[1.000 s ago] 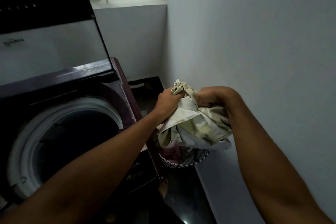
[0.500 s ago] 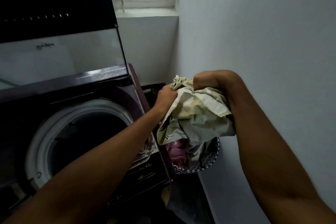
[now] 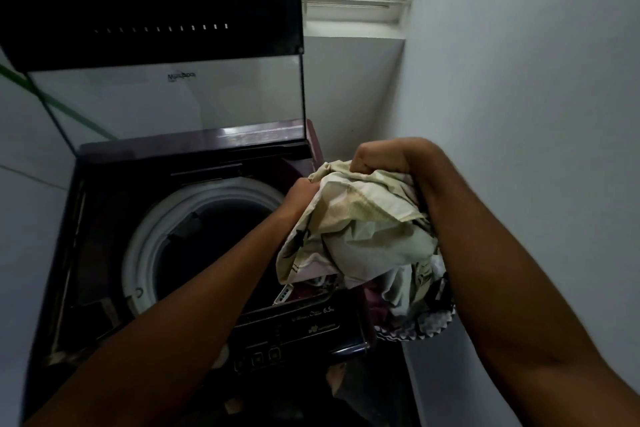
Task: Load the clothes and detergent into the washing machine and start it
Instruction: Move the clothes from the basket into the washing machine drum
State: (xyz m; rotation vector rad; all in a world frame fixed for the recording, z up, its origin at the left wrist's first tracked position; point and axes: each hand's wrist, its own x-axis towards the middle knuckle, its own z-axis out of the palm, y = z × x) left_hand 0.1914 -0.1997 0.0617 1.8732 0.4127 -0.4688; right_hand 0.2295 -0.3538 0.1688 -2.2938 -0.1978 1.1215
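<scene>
The cloth point(image 3: 360, 218), a pale cream bundle with dark print, hangs bunched in the air at the right edge of the washer point(image 3: 194, 225), partly over the basket point(image 3: 415, 328) and not yet over the drum point(image 3: 207, 239). The left hand point(image 3: 300, 196) grips its left upper edge with curled fingers; the right hand point(image 3: 382, 158) is fisted tight round the top of the bunch. Both hold the cloth and nothing else.

The main risk, as I judge it, lies in the loose lower folds. They trail low toward the basket, where more clothes point(image 3: 375, 302) lie, and could drag a second piece out or catch on the basket rim as the bundle swings left. A trailing corner could also land on the washer's top deck or across the control panel point(image 3: 294, 333) instead of inside the drum, and so press a button or be caught under the lid point(image 3: 162, 45) later. The lid stands upright behind the opening, so a high lift could knock it. The wall point(image 3: 519, 114) is near on the right and leaves little elbow room. The drum's inside is too dark to tell what it holds. No detergent is in view.
</scene>
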